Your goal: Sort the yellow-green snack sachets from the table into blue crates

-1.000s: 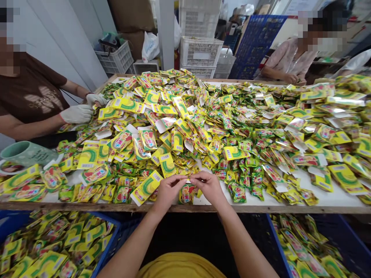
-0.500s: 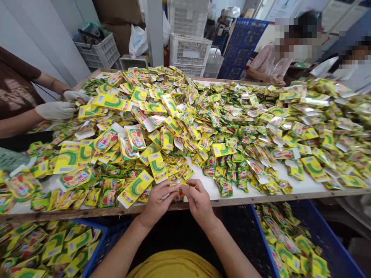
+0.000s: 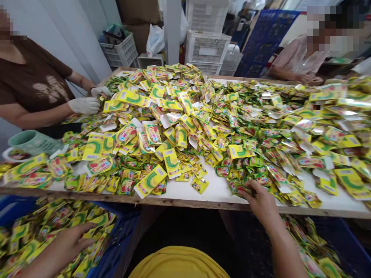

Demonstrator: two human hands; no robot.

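My left hand (image 3: pixel 71 241) is over the blue crate (image 3: pixel 110 247) at the lower left, fingers stretched out and holding nothing. Yellow printed boxes (image 3: pixel 29 247) fill that crate below it. At the table's front edge my right hand (image 3: pixel 261 200) has its thumb and fingers closed on a small green packet (image 3: pixel 237 188). More green packets lie just beyond that hand. A lone yellow packet (image 3: pixel 199 185) rests on the white table top (image 3: pixel 213 189) to its left. A yellow flat box (image 3: pixel 150 181) with a barcode lies near the front edge.
A large heap of boxes and packets (image 3: pixel 179 112) covers much of the table. A second blue crate (image 3: pixel 348 239) stands below right. A green cup (image 3: pixel 31 141) lies tipped at the left. One co-worker's gloved hand (image 3: pixel 84 105) is at the heap's left; another person (image 3: pixel 298 61) sits across.
My hands were together at the table's front edge. The left has moved down left over the crate, the right has moved right to the green packets. The view has turned left.
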